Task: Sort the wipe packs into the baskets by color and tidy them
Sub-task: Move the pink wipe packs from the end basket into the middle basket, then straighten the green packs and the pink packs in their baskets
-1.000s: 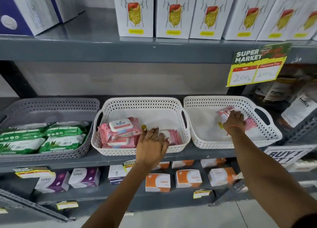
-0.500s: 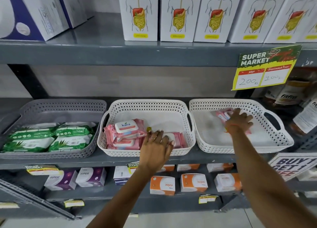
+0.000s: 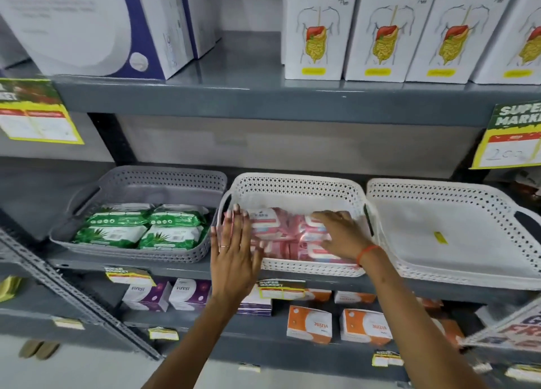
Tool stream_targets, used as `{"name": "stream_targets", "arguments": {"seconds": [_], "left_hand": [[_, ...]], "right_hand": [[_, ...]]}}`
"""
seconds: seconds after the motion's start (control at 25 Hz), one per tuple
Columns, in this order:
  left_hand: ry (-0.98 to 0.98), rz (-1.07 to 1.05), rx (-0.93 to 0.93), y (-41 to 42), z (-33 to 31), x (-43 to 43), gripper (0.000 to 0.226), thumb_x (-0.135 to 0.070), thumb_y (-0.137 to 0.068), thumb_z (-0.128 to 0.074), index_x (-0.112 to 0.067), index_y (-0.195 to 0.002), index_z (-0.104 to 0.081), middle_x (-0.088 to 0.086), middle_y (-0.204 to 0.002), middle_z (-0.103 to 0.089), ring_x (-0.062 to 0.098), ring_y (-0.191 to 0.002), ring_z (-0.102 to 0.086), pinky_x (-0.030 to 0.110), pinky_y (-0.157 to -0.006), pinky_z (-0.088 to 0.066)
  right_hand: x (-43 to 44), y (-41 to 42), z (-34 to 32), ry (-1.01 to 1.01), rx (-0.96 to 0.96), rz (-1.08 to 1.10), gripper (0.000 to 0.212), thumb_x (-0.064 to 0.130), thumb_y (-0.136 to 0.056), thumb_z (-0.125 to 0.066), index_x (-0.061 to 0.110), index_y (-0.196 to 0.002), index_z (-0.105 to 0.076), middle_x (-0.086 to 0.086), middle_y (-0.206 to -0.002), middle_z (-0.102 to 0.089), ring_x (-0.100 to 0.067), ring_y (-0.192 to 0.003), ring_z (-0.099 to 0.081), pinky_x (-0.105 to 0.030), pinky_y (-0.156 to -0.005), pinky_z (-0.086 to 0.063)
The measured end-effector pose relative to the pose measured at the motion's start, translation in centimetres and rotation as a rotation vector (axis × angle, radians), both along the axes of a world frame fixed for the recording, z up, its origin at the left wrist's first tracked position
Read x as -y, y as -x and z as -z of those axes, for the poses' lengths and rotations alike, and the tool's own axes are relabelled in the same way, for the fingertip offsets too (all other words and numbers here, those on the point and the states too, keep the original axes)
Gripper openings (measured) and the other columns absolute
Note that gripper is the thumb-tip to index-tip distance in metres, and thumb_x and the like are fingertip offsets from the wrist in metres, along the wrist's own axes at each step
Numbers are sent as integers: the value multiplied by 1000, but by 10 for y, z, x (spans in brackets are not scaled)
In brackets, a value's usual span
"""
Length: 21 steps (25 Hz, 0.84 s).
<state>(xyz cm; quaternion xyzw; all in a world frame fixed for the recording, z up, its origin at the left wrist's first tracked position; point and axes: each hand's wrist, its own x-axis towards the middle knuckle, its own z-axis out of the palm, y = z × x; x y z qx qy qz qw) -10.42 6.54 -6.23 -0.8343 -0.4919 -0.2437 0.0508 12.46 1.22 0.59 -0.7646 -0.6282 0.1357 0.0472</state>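
Note:
Several pink wipe packs [image 3: 282, 233] lie in the middle white basket [image 3: 292, 183]. My left hand [image 3: 234, 251] is flat with straight fingers, pressed against the left side of the pink packs. Across from it, my right hand [image 3: 342, 233] lies with spread fingers on top of the pink packs at their right side. Neither hand grips anything. Green wipe packs [image 3: 140, 227] fill the grey basket [image 3: 164, 175] to the left. The right white basket [image 3: 439, 189] holds no packs, only a small yellow sticker [image 3: 440, 237].
The baskets stand side by side on a grey shelf [image 3: 181, 267]. White boxes [image 3: 314, 28] stand on the shelf above, small orange boxes [image 3: 310, 325] and purple boxes [image 3: 146, 295] below. Price signs [image 3: 509, 137] hang from the shelf edges.
My right hand left the right basket and came over to the middle one; the pink pack there is gone from the right basket. My left hand moved up beside the pink packs.

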Motion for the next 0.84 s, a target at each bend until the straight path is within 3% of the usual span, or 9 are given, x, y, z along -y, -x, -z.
{"name": "stream_targets", "arguments": {"seconds": [0.12, 0.24, 0.4, 0.52, 0.6, 0.72, 0.84], "left_hand": [[37, -72, 43, 33, 4, -13, 65, -48, -95, -13, -10, -148, -13, 11, -156, -12, 22, -145, -3, 41, -117, 7], [73, -158, 68, 69, 8, -25, 65, -47, -94, -19, -9, -147, -18, 11, -155, -17, 24, -144, -9, 41, -117, 3], [88, -209, 57, 120, 7, -47, 71, -53, -95, -9, -6, -143, -31, 14, -149, -36, 29, -138, -30, 40, -117, -3], [111, -266, 66, 146, 0, -67, 72, -53, -92, -16, -3, -139, -38, 16, -143, -44, 29, -135, -36, 44, -116, -14], [138, -282, 31, 161, -2, -77, 74, -54, -90, -19, -2, -138, -39, 17, -143, -44, 29, -135, -36, 46, -115, -20], [147, -304, 4, 178, 0, -82, 75, -55, -89, -20, -2, -136, -44, 14, -143, -44, 26, -136, -36, 42, -115, -20], [151, -324, 23, 194, 3, -87, 73, -54, -89, -21, -2, -133, -47, 14, -141, -47, 28, -134, -39, 43, -115, -19]], "right_hand": [[-21, 14, -20, 104, 3, 14, 48, 12, -90, -47, 21, -137, -40, -8, -146, -45, -32, -131, -40, -48, -109, -37], [-39, 47, -47, -12, -33, -21, 33, 18, -91, -48, 20, -124, -52, -10, -132, -60, -29, -115, -57, -37, -97, -48], [-89, 127, -46, -266, -405, -190, 23, 10, -88, -56, 12, -110, -64, -12, -111, -71, -26, -101, -66, -37, -93, -53], [-146, 183, -26, -241, -551, -262, 24, 6, -87, -58, 3, -109, -67, -18, -114, -70, -30, -107, -64, -40, -100, -49], [-182, 210, -12, -95, -467, -277, 39, 13, -87, -60, 3, -124, -58, -17, -133, -59, -29, -123, -55, -38, -109, -42], [-218, 222, 7, 236, -166, -332, 78, 42, -84, -63, 10, -146, -29, -11, -155, -31, -28, -139, -35, -37, -115, -33], [-236, 218, 13, 238, -74, -334, 87, 45, -80, -67, 7, -146, -26, -13, -156, -27, -29, -141, -31, -37, -117, -28]]}}
